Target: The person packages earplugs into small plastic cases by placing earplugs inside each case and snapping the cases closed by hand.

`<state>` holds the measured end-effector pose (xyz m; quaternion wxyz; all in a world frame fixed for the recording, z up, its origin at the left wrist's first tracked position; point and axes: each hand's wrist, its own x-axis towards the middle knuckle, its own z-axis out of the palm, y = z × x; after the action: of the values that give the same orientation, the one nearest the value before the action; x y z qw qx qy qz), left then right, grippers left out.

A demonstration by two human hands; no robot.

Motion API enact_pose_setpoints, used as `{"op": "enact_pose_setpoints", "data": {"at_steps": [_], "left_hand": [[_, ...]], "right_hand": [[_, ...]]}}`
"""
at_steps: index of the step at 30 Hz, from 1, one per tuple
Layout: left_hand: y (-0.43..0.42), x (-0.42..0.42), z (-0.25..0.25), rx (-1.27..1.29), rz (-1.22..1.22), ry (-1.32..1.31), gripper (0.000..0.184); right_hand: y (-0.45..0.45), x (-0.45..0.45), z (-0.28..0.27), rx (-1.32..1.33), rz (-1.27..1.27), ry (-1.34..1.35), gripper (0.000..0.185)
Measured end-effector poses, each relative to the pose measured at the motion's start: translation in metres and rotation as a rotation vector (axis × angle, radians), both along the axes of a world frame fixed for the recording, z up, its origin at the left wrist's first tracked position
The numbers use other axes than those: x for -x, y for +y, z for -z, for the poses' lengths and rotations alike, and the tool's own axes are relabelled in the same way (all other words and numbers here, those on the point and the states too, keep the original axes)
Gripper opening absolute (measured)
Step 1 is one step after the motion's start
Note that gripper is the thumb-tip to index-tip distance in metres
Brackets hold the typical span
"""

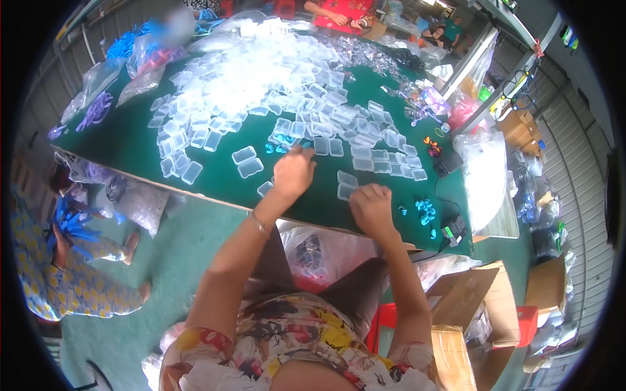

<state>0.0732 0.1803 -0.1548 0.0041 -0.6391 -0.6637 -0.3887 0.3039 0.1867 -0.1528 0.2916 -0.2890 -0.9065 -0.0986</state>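
My left hand (295,172) reaches over the green tabletop, fingers bent together at a small group of blue pieces (282,139). The pieces lie by and on the clear plastic boxes; a bit of blue shows at my fingertips, too small to make out. My right hand (372,203) is closed, fingers curled down, just right of an open clear plastic box (347,186). What its fingers hold, if anything, is hidden. Another open box (247,161) lies left of my left hand. More small blue pieces (426,212) are scattered right of my right hand.
A large heap of clear boxes (261,78) covers the table's (365,78) middle. Small orange pieces (432,146), a black device (454,230) and its cable lie at the right. Cardboard boxes (466,300) stand on the floor. Other people are around the table; one in red (342,13) sits opposite.
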Motion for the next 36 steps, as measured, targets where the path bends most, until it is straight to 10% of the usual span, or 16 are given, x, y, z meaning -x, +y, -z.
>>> {"op": "enact_pose_setpoints", "data": {"at_steps": [5, 14, 21, 27, 36], "left_hand": [[0.045, 0.002, 0.014, 0.310, -0.093, 0.177, 0.020], [0.037, 0.009, 0.028, 0.147, 0.036, 0.248, 0.015], [0.030, 0.013, 0.019, 0.178, 0.122, 0.261, 0.017], [-0.014, -0.023, -0.009, -0.083, 0.698, 0.121, 0.016], [-0.014, -0.032, 0.002, 0.021, 0.772, 0.205, 0.011]], "right_hand": [[-0.029, -0.018, -0.014, 0.139, 0.034, 0.150, 0.020], [-0.006, -0.102, 0.004, 0.151, 0.644, 0.139, 0.015], [-0.001, -0.089, 0.014, 0.206, 0.594, 0.173, 0.015], [-0.020, -0.030, 0.015, 0.563, 0.287, 0.628, 0.019], [-0.020, 0.007, 0.023, 0.335, 0.269, 0.362, 0.010]]}}
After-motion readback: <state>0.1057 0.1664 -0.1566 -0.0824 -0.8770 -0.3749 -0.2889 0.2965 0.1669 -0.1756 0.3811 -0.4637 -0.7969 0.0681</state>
